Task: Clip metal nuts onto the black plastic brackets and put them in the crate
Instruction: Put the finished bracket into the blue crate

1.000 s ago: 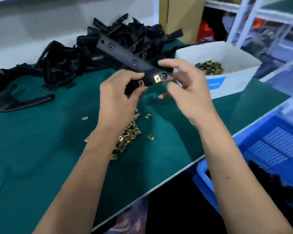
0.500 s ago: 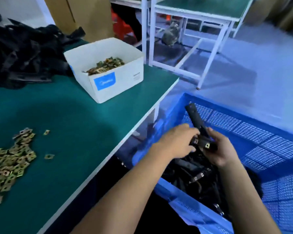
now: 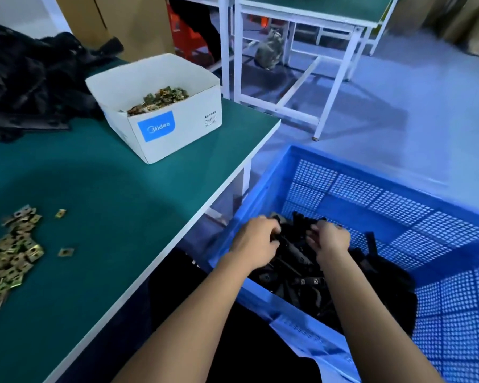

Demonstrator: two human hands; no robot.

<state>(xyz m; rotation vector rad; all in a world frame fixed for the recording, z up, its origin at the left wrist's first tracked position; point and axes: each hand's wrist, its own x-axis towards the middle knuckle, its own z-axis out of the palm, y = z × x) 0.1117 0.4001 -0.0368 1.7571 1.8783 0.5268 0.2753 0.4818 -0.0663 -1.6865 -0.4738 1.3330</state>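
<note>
Both hands lower in the blue crate [image 3: 343, 189] than before, left hand [image 3: 256, 239] and right hand [image 3: 329, 239] fingers curled round the black bracket [image 3: 296, 244], now laid on the pile

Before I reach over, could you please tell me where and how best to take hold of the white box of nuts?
Take the white box by its two side walls, from above and the table's near edge. It stands upright, open-topped, with nuts heaped inside, so a level two-handed grip on opposite walls should keep them from spilling; the thin rim would likely bend.
</note>
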